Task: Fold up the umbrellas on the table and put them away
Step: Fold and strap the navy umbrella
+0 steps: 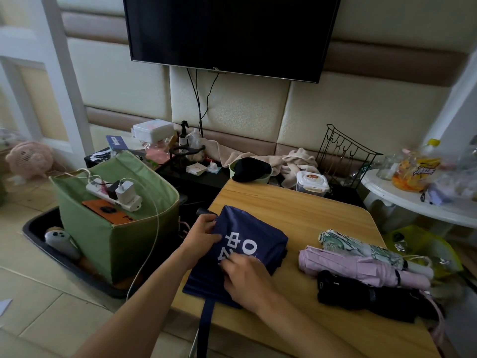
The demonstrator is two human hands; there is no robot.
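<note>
A navy blue umbrella (254,239) with white lettering lies at the left edge of the wooden table (296,210), its canopy gathered flat and its black tip (202,211) pointing away over the edge. My left hand (201,235) grips the canopy near that tip. My right hand (245,277) pinches the fabric at the middle, over the lettering. A blue strap (206,324) hangs off the near edge. On the right side lie three folded umbrellas: a green patterned umbrella (361,248), a pink umbrella (361,267) and a black umbrella (366,293).
A green fabric bin (108,228) holding a power strip (113,193) stands on the floor to the left. Behind the table are a low black shelf with clutter, a wire rack (343,156) and a lidded container (312,183). A white side table (413,200) stands at the right.
</note>
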